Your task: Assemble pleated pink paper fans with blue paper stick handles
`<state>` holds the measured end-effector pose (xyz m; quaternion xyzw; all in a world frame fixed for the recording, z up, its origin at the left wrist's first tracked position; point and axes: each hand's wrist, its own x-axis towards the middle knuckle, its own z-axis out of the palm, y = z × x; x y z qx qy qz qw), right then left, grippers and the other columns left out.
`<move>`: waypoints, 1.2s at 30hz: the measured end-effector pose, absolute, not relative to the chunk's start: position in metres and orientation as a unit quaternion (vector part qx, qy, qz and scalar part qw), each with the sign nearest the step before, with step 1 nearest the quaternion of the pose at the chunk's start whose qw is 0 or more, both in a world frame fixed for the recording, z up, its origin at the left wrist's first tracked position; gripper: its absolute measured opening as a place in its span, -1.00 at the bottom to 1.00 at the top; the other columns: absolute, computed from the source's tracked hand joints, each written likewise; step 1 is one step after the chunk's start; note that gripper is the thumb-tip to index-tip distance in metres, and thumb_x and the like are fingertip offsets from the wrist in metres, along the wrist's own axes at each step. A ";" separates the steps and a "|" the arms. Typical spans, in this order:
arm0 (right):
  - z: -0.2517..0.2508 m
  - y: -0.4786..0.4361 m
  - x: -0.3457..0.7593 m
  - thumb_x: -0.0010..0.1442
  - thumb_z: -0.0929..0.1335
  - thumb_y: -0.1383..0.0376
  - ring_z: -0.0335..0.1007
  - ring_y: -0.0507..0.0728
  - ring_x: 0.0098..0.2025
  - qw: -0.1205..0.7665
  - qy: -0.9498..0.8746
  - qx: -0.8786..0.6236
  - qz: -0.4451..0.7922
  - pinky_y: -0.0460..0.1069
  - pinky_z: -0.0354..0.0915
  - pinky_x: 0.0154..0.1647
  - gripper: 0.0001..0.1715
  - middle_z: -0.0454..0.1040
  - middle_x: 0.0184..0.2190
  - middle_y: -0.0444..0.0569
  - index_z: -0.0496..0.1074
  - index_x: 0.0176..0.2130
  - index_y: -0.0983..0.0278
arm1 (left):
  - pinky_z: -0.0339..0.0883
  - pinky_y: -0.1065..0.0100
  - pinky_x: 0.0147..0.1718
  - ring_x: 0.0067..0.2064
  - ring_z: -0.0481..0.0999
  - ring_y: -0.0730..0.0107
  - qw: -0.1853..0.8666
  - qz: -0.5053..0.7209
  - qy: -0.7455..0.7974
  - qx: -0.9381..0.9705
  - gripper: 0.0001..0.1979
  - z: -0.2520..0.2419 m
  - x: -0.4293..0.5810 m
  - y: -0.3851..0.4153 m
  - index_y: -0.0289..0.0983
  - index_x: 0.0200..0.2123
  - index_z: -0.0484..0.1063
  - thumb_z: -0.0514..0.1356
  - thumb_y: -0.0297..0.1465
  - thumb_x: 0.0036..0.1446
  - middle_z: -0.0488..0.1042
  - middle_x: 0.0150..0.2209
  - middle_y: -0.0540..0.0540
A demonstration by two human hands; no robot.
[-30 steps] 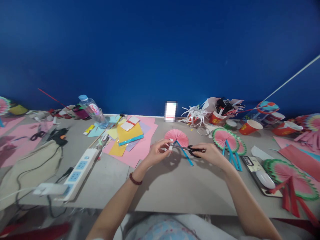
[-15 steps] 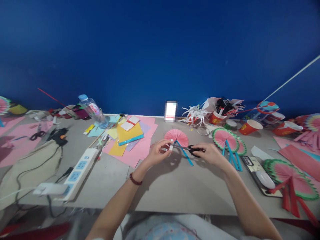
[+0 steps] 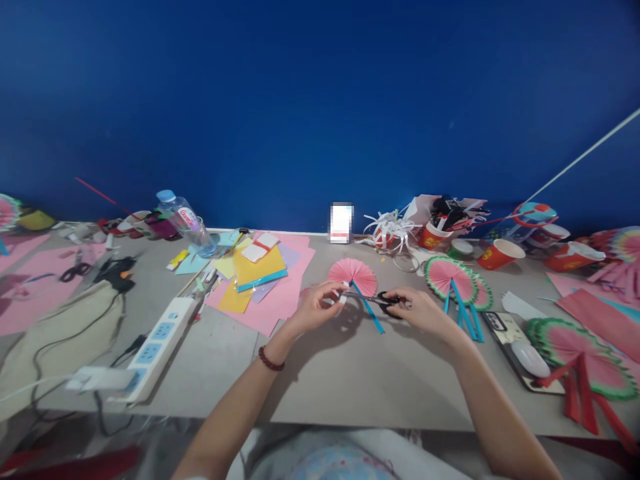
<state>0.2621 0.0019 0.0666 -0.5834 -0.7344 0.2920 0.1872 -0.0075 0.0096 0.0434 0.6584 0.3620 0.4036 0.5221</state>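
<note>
My left hand (image 3: 323, 305) pinches a small white strip (image 3: 343, 293), probably paper or tape, between thumb and fingers. Scissors (image 3: 385, 303) with black handles are in my right hand (image 3: 410, 307), and their blades point left to the strip. Whether the blades touch it I cannot tell. Just behind both hands lies a pink pleated paper fan (image 3: 353, 272) with blue strips (image 3: 373, 313) as handles. To the right rest pink fans with green edges (image 3: 450, 279), also on blue handles.
On the left are a power strip (image 3: 161, 347), a plastic bottle (image 3: 186, 223) and coloured paper (image 3: 260, 267). At right stand red paper cups (image 3: 501, 255); nearer lie a phone (image 3: 495, 325), a white mouse (image 3: 530, 359) and a watermelon-coloured fan (image 3: 600, 363). A lit screen (image 3: 342, 222) leans by the blue wall.
The scissors have shifted slightly and their handles look a little wider apart. Both hands stay in nearly the same place, with the white strip still in my left hand.
</note>
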 end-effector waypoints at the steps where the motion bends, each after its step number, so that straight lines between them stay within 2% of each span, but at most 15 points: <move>1: 0.067 0.001 0.262 0.08 0.33 0.20 0.39 0.13 -0.37 0.191 -0.737 -0.581 0.288 -0.01 0.25 -0.36 -0.67 0.56 -0.26 0.00 0.56 -0.17 0.26 | 0.46 0.41 -0.33 -0.25 0.45 0.45 0.521 0.399 0.361 0.663 -0.68 0.043 -0.008 0.010 -0.24 -0.07 0.45 0.22 -0.31 0.09 0.40 0.02 -0.21; 7: 0.067 -0.002 0.262 0.08 0.33 0.20 0.39 0.13 -0.38 0.204 -0.733 -0.586 0.279 -0.02 0.26 -0.37 -0.68 0.56 -0.31 -0.01 0.56 -0.18 0.24 | 0.45 0.39 -0.26 -0.24 0.45 0.46 0.523 0.396 0.352 0.668 -0.68 0.043 -0.007 0.009 -0.21 -0.06 0.46 0.22 -0.32 0.08 0.42 0.00 -0.17; 13: 0.062 -0.002 0.261 0.07 0.33 0.18 0.38 0.12 -0.38 0.219 -0.740 -0.584 0.253 -0.01 0.27 -0.32 -0.67 0.55 -0.30 -0.01 0.55 -0.18 0.24 | 0.42 0.47 -0.37 -0.19 0.46 0.40 0.542 0.401 0.347 0.652 -0.68 0.041 -0.009 0.011 -0.22 -0.06 0.45 0.23 -0.34 0.08 0.39 0.00 -0.19; 19: 0.061 -0.002 0.267 0.08 0.34 0.17 0.40 0.12 -0.34 0.218 -0.737 -0.596 0.233 -0.02 0.28 -0.28 -0.65 0.54 -0.23 -0.01 0.52 -0.16 0.25 | 0.44 0.44 -0.34 -0.18 0.46 0.40 0.541 0.428 0.359 0.629 -0.63 0.039 -0.010 0.013 -0.23 -0.02 0.40 0.24 -0.31 0.07 0.37 0.04 -0.20; 24: 0.051 -0.003 0.279 0.10 0.33 0.14 0.43 0.16 -0.26 0.217 -0.730 -0.604 0.236 0.00 0.30 -0.24 -0.64 0.54 -0.19 0.03 0.51 -0.15 0.25 | 0.44 0.41 -0.29 -0.21 0.45 0.43 0.535 0.448 0.376 0.610 -0.58 0.040 -0.011 0.015 -0.23 -0.02 0.40 0.27 -0.28 0.03 0.39 -0.04 -0.17; 28: 0.038 -0.002 0.292 0.09 0.32 0.13 0.44 0.19 -0.22 0.236 -0.706 -0.632 0.214 0.04 0.31 -0.19 -0.62 0.55 -0.21 0.03 0.51 -0.16 0.26 | 0.41 0.40 -0.27 -0.24 0.49 0.42 0.548 0.447 0.385 0.593 -0.57 0.040 -0.013 0.015 -0.24 -0.01 0.40 0.29 -0.29 0.02 0.44 -0.20 -0.11; 31: 0.027 -0.002 0.302 0.09 0.32 0.09 0.47 0.21 -0.24 0.217 -0.673 -0.686 0.173 0.02 0.30 -0.25 -0.63 0.56 -0.25 0.05 0.52 -0.21 0.26 | 0.41 0.37 -0.26 -0.26 0.51 0.39 0.560 0.452 0.384 0.579 -0.57 0.039 -0.013 0.016 -0.24 -0.02 0.42 0.29 -0.26 0.02 0.47 -0.28 -0.10; 36: 0.012 -0.007 0.312 0.12 0.31 0.10 0.48 0.22 -0.31 0.130 -0.614 -0.775 0.079 -0.03 0.20 -0.44 -0.69 0.57 -0.35 0.06 0.55 -0.34 0.23 | 0.40 0.37 -0.29 -0.27 0.52 0.37 0.580 0.457 0.371 0.564 -0.54 0.035 -0.013 0.016 -0.26 0.01 0.39 0.28 -0.23 0.05 0.50 -0.31 -0.11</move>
